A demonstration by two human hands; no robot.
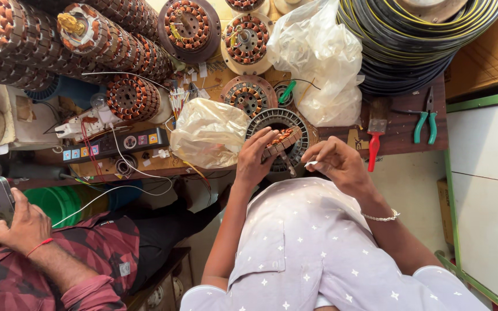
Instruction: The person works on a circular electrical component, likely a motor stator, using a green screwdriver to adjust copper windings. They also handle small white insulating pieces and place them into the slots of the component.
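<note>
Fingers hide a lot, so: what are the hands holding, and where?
The left hand grips the stator by its near rim; the right hand pinches a small white piece at one end.

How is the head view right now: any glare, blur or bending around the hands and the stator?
Head view: even daylight, soft shadows; the left hand, right hand and wound stator are sharp; the white plastic bags are bright, nearly washed out; wide-angle bending curves the cable coil and the stacked rotors near the edges.
</note>
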